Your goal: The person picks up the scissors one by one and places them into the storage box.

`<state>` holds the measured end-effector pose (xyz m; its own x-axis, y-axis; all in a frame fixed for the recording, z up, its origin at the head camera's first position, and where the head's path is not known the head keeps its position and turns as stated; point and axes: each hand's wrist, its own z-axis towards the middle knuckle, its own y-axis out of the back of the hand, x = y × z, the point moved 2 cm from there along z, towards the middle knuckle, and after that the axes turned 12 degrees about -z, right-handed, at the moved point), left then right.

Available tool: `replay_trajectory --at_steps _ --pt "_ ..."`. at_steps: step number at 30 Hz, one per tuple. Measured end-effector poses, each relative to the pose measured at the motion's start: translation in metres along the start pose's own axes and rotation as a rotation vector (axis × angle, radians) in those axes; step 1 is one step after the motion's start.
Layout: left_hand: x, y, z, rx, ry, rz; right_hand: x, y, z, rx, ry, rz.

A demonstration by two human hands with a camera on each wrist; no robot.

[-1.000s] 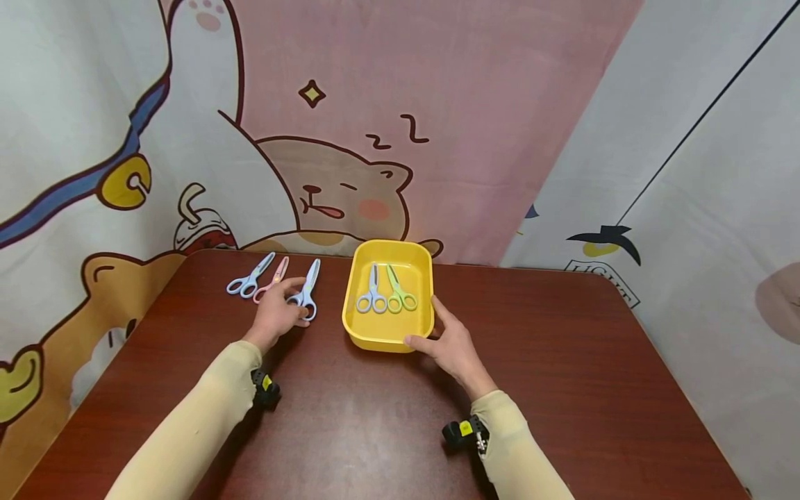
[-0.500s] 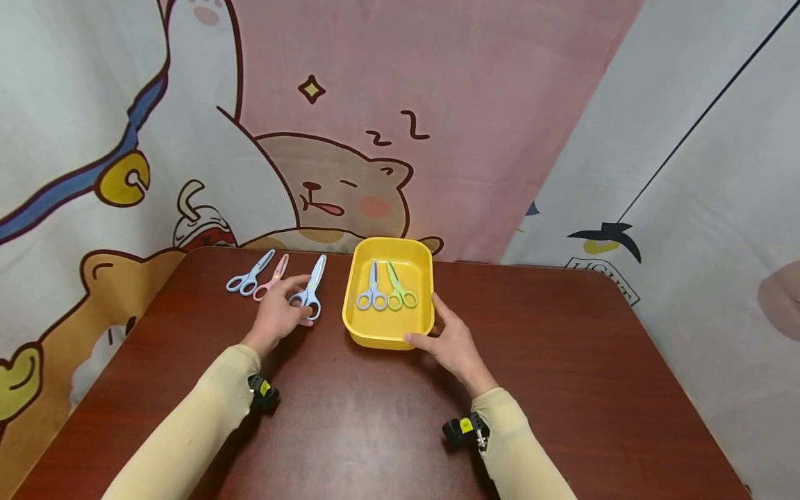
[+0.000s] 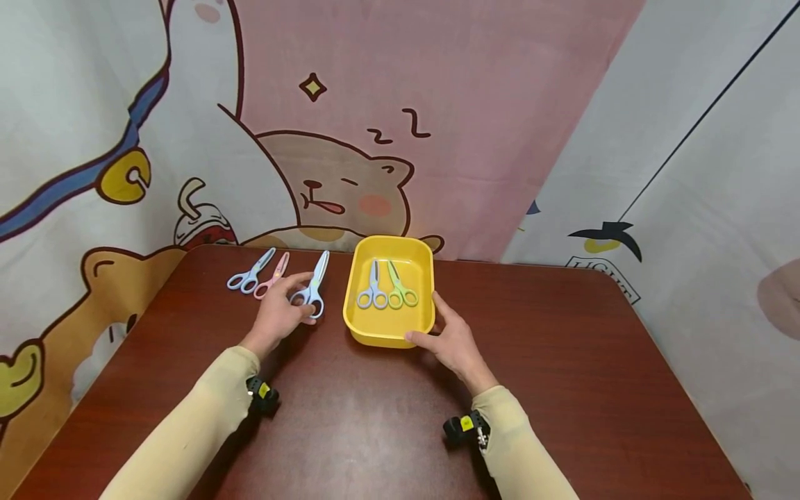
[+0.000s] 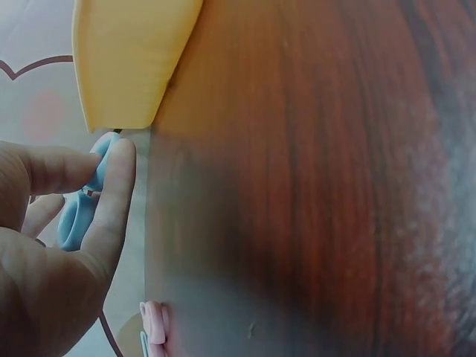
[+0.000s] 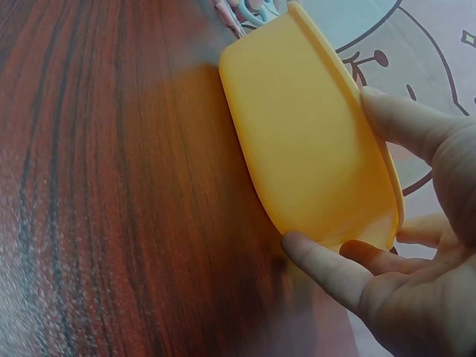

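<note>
left hand (image 3: pixel 279 314) pinching, right hand (image 3: pixel 451 342) gripping

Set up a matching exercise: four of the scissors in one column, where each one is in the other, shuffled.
1. green scissors
2. pink scissors
3. blue scissors with the left hand
4. far-left blue scissors

a. lying on the table between two blue pairs
b. in the yellow tray, right side
c. nearest the table's left edge
d. pinched at the handles

Pairs: 1-b, 2-a, 3-d, 4-c
</note>
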<state>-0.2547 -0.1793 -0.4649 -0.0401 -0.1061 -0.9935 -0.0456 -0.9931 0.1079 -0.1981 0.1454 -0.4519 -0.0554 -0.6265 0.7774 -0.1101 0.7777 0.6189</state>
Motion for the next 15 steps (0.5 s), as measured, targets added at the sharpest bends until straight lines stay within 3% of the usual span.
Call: replay_trajectory --at_steps 8,15 --pt "-0.007 -0.003 -0.003 -0.003 -0.004 -0.034 0.0 0.0 0.0 0.0 0.002 0.001" --pt "-0.016 -0.005 -0.007 -0.007 -0.017 -0.003 0.0 0.0 0.0 0.003 -0.007 0.0"
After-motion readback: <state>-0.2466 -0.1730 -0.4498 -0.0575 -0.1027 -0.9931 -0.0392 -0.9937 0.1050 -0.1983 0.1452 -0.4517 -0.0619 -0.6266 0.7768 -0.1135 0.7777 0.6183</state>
